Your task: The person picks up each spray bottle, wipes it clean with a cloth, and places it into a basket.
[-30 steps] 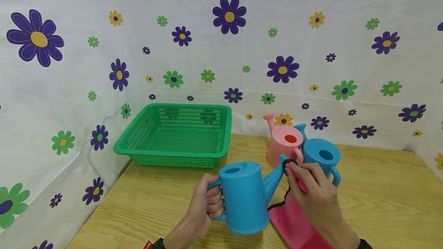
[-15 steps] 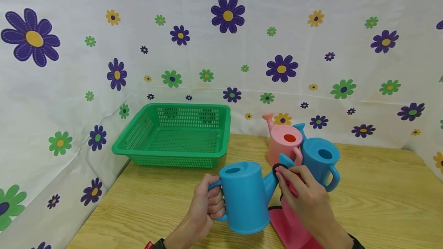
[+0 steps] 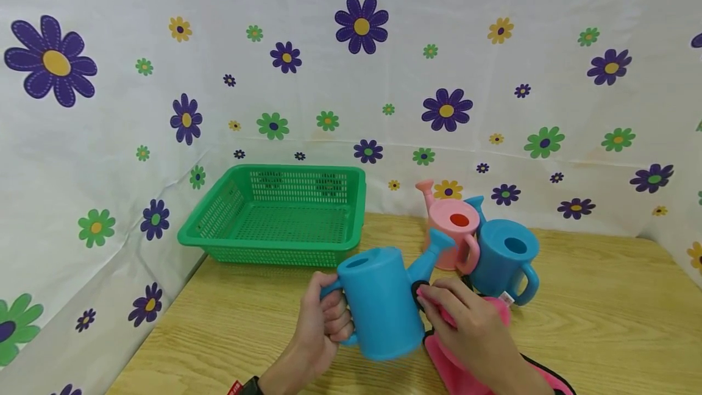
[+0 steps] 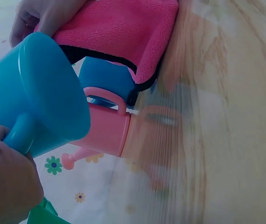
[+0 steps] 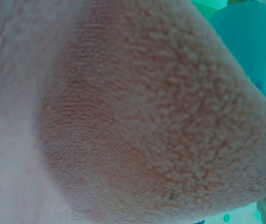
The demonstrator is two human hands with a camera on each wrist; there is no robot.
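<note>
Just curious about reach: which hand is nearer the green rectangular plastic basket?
The left hand: it is in front of the basket; the right hand is farther off, to its front right.

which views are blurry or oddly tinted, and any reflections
Head: light fairly even, held blue plastic watering can clear; left wrist: wood-grain tabletop mirrors the pink plastic watering can; right wrist: pink fluffy cloth looks brownish, blurred toward the left, green tint at right.

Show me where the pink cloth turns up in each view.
Head: the pink cloth is at the bottom, right of centre, in the right hand.
Left wrist: along the top, around the middle.
Right wrist: fills most of the picture, its colour dulled.
Shared landmark: the blue watering can held by the left hand.
</note>
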